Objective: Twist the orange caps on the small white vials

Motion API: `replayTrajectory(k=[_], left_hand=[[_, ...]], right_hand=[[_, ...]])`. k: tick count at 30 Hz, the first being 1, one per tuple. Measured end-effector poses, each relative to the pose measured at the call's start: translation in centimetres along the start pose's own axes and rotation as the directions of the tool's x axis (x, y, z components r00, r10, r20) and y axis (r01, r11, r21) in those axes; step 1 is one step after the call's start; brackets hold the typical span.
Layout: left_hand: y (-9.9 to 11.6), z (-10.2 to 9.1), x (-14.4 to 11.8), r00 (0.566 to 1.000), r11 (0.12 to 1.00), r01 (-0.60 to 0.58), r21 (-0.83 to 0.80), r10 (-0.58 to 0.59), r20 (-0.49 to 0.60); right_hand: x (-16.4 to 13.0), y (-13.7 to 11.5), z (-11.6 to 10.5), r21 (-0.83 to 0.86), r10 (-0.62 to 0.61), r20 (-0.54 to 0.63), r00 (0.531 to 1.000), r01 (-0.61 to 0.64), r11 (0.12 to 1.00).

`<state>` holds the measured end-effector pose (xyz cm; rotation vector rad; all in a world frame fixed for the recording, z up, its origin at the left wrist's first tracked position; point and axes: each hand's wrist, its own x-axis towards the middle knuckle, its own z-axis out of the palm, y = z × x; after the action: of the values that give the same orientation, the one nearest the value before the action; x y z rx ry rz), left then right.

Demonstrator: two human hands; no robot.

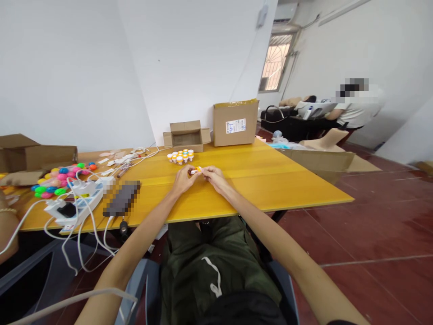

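My left hand (184,178) and my right hand (216,177) meet over the wooden table (264,180). Between their fingertips is a small white and orange-yellow piece (198,169), pinched from both sides and partly hidden by the fingers. Its exact kind is too small to make out. Just beyond my hands, a tight group of several similar white pieces with orange or yellow bands (180,156) stands on the tabletop.
An open cardboard box (186,137) and a taller labelled carton (235,131) stand at the back. On the left lie bright plastic balls (61,178), a cabled power strip (84,198) and a dark flat device (122,198). Another person (358,108) sits far right.
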<state>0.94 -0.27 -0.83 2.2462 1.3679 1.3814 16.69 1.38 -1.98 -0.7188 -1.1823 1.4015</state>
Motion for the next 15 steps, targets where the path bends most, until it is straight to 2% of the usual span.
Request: replayTrajectory(k=[10, 15], left_hand=[[-0.57, 0.00, -0.09, 0.989, 0.989, -0.147, 0.026, 0.147, 0.005], [-0.91, 0.12, -0.06, 0.989, 0.988, -0.150, 0.031, 0.150, -0.008]], right_hand=[[0.15, 0.23, -0.26, -0.019, -0.006, 0.019, 1.000, 0.007, 1.000], [0.09, 0.13, -0.17, -0.001, -0.006, 0.009, 1.000, 0.006, 1.000]])
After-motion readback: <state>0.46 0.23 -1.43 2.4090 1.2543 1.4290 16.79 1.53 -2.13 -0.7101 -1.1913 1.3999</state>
